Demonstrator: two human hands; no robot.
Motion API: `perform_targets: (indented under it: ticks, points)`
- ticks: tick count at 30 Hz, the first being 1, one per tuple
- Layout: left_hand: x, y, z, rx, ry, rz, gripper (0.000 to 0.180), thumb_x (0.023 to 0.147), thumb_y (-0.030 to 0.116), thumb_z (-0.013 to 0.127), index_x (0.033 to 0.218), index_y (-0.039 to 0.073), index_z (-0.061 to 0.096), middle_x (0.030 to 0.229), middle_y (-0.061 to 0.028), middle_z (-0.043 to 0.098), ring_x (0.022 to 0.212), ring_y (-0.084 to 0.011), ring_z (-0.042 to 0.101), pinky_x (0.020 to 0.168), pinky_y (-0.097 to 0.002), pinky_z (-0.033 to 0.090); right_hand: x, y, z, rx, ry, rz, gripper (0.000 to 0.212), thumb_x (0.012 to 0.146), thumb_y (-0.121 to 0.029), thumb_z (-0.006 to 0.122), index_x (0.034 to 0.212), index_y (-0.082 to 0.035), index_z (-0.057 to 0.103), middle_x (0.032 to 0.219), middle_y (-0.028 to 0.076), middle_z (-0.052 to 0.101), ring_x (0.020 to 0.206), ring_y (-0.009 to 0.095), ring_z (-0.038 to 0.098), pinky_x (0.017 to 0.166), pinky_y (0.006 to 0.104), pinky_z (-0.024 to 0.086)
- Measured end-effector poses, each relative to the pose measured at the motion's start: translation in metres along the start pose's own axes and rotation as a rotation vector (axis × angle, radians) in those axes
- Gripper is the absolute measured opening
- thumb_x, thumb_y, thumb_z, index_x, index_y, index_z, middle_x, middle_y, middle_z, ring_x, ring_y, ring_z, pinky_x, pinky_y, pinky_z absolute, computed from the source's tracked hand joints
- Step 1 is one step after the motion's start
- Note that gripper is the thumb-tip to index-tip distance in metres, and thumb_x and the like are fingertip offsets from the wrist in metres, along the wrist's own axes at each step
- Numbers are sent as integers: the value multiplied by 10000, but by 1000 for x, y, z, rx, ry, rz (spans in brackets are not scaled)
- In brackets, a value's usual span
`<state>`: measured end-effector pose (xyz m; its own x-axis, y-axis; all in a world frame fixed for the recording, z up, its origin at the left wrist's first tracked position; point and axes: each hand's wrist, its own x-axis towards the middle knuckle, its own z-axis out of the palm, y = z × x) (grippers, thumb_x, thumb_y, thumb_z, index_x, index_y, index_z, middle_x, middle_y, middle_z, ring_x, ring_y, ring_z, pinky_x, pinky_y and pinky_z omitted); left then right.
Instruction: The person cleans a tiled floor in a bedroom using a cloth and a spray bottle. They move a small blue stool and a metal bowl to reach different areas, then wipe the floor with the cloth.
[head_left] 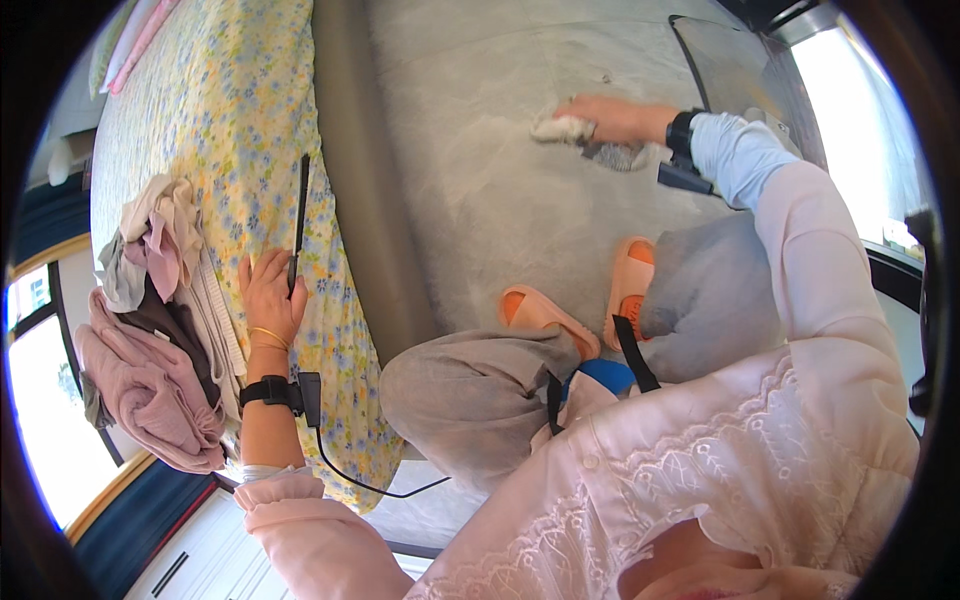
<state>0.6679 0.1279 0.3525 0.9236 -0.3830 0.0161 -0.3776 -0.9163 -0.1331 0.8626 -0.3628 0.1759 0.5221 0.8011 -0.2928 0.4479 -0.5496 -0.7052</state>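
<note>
My left hand [272,305] rests on the flowered bedsheet [245,130], fingers stretched forward. A thin black rod [302,215] runs out from between its thumb and forefinger; its exact kind is not clear. Just left of this hand lies a heap of clothes, with a pink garment [150,385] in front and a cream one [165,205] at the far end. Out to the right, my right hand [622,120] reaches over the grey floor with its fingers closed on a crumpled whitish cloth [562,129]. A grey patterned piece of fabric [614,155] hangs below that hand.
The grey bed side [365,160] runs along the left of the floor [480,190]. My feet wear orange slippers [548,318]. A dark-edged grey panel [725,65] stands at the far right, near a bright window [850,120]. A black cable [370,487] trails from my left wrist.
</note>
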Motion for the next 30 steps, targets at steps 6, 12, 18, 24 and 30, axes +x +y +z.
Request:
perform_targets:
  ticks: [6, 12, 18, 24, 30]
  points:
    - [1, -4, 0, -50, -32, -13, 179, 734, 174, 557, 755, 7, 618, 1039, -105, 610, 1079, -274, 519, 1021, -477, 239, 56, -21, 168, -313, -78, -47, 580, 739, -94, 641, 1271, -215, 445, 1334, 161, 382, 1073, 352, 493, 840, 450, 434]
    - [3, -6, -3, -99, -169, -95, 210, 696, 154, 551, 782, -34, 587, 1076, -130, 592, 1100, -312, 506, 1032, -492, 211, 98, -46, 277, -522, -102, -194, 694, 712, -227, 700, 1336, -277, 399, 1429, 44, 278, 1279, 309, 308, 945, 506, 337]
    - [8, -6, -4, -48, -219, -74, 257, 685, 152, 544, 819, -65, 583, 1119, -161, 582, 1126, -339, 494, 1041, -498, 189, 205, -14, 221, -500, 97, -111, 816, 644, -388, 745, 1355, -228, 379, 1433, 34, 282, 1300, 293, 281, 952, 484, 323]
    - [10, -6, -5, -59, -291, -108, 271, 686, 162, 542, 841, -55, 594, 1125, -152, 584, 1129, -329, 496, 1049, -497, 179, 263, 63, 139, -477, 404, 160, 723, 739, -231, 675, 1378, -251, 338, 1443, 58, 285, 1244, 324, 355, 928, 484, 349]
    - [7, -6, -5, -39, -286, -132, 256, 689, 177, 542, 814, -38, 601, 1092, -143, 602, 1111, -319, 510, 1055, -491, 172, 259, 139, 93, -502, 530, 473, 638, 787, -268, 633, 1359, -283, 350, 1405, 55, 321, 1198, 331, 394, 895, 545, 372]
